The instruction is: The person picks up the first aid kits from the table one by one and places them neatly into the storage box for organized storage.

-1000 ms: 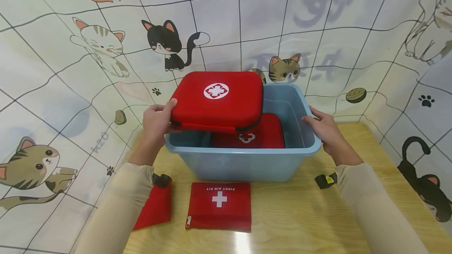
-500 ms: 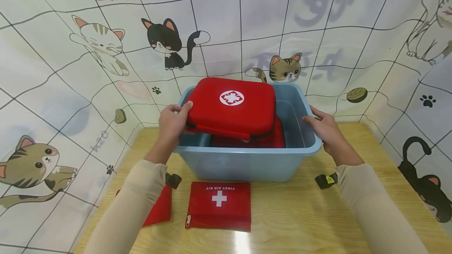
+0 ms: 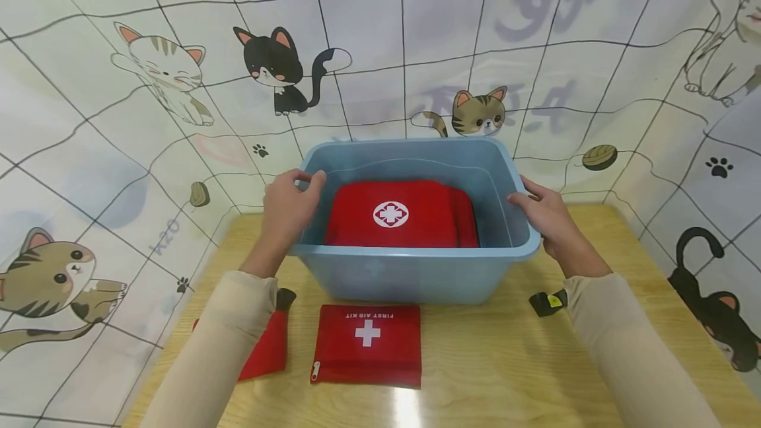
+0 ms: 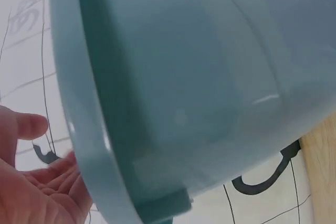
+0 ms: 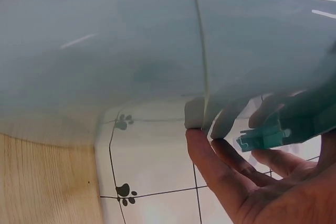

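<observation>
A light blue plastic bin stands on the wooden table, and a red first aid case with a white round emblem lies inside. Beneath it, a second red case shows only along its right side. My left hand is over the bin's left rim; the left wrist view shows its thumb and fingers apart, with nothing between them. At the opposite end, my right hand grips the bin's right rim, thumb on top. In the right wrist view its fingertips touch the bin's outer wall.
In front of the bin a flat red first aid pouch with a white cross lies on the table. Another red pouch is partly hidden by the left sleeve. A cat-patterned sheet closes off the back and sides.
My left hand carried the red case rightward over the bin and let it go; the case now lies down inside, on the other one. The right hand stays on the rim.
</observation>
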The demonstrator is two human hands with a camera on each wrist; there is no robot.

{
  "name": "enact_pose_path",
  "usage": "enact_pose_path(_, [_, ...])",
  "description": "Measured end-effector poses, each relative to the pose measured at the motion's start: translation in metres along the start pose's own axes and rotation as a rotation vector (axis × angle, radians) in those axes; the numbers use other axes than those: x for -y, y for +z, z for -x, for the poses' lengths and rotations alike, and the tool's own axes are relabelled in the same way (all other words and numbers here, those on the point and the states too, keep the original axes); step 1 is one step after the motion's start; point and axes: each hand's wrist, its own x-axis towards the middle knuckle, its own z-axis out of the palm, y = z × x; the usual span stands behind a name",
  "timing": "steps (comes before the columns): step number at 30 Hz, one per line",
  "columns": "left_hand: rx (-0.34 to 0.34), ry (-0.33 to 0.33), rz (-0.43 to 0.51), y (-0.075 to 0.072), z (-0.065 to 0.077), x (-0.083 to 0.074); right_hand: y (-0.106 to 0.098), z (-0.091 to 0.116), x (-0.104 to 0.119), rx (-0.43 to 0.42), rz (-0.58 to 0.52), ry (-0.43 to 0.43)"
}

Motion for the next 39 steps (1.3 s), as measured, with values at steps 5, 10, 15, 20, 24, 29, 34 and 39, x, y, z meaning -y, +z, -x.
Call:
enact_pose_path(5, [-0.078,0.097,0.156,-0.011,-0.001,0.013,0.000,0.000,0.000,0.002,-0.006,-0.003])
enact_pose_path(10, [-0.144,0.136,0.323,-0.028,-0.001,0.036,-0.001,0.001,0.001,-0.002,0.000,-0.002])
enact_pose_path(15, [-0.212,0.095,0.437,-0.041,-0.001,0.058,-0.002,0.001,0.002,-0.006,-0.007,-0.002])
enact_pose_path(20, [-0.160,0.005,0.391,-0.048,0.000,0.085,-0.002,0.000,0.001,0.010,-0.014,0.010])
enact_pose_path(24, [-0.017,-0.072,0.360,-0.052,0.003,0.110,-0.001,0.000,-0.001,0.011,-0.013,0.019])
enact_pose_path(29, [0.183,-0.140,0.299,-0.056,0.008,0.145,0.000,-0.001,-0.001,0.005,-0.006,0.017])
enact_pose_path(34, [0.343,-0.177,0.198,-0.056,0.015,0.179,0.000,-0.001,0.000,0.005,-0.010,0.024])
enact_pose_path(39, [0.437,-0.223,0.157,-0.054,0.023,0.208,0.000,-0.002,-0.001,0.005,-0.010,0.026])
